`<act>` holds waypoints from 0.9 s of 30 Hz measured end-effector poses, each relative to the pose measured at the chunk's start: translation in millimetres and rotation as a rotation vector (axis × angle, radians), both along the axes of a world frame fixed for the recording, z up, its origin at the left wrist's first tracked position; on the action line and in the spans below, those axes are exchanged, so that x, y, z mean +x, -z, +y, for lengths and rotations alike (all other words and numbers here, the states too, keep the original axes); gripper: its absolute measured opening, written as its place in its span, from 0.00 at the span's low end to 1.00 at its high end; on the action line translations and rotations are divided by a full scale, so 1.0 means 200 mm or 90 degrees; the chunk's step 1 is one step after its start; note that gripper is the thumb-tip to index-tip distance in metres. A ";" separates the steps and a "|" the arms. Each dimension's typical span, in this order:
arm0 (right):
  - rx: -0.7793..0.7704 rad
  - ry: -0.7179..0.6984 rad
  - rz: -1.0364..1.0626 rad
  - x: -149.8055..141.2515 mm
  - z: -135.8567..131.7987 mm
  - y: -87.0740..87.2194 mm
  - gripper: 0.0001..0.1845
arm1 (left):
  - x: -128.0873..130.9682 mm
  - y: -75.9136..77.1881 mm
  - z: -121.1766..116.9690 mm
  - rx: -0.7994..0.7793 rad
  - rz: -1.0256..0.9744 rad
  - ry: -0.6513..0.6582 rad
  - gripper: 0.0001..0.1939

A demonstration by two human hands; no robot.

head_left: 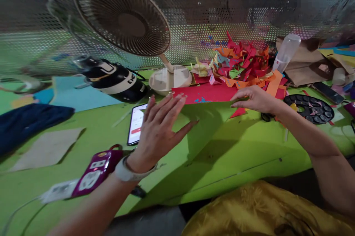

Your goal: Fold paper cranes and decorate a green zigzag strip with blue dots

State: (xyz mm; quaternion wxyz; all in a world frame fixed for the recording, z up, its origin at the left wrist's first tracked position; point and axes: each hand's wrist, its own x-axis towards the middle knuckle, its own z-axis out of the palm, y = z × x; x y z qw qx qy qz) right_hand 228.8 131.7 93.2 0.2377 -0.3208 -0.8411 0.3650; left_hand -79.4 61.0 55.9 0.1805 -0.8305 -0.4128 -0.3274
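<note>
Fingers (pixel 172 113) of the left hand (pixel 158 136) stretch out, holding nothing visible; those of the right hand (pixel 256 98) nearly pinch, hold unclear. Green desk (pixel 222 162) carries the fan (pixel 131 24); paper scraps (pixel 246 58) right of it, red paper (pixel 208 93) front-right, phone (pixel 135 125) front-left of its base

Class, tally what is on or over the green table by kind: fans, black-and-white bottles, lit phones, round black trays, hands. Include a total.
Fan: 1
Black-and-white bottle: 1
Lit phone: 1
Round black tray: 1
Hands, left hand and right hand: 2
Total: 6
</note>
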 end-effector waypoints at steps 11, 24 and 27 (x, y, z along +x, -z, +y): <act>0.023 0.143 0.228 -0.08 0.12 0.00 0.31 | 0.05 -0.09 0.10 -0.459 -0.358 -0.002 0.13; -0.438 0.171 0.139 -0.06 -0.16 0.47 0.38 | 0.10 0.12 0.17 -0.517 -0.889 -0.061 0.14; -0.383 0.195 0.145 -0.05 -0.13 0.48 0.35 | 0.08 0.17 0.13 -0.586 -0.873 -0.105 0.14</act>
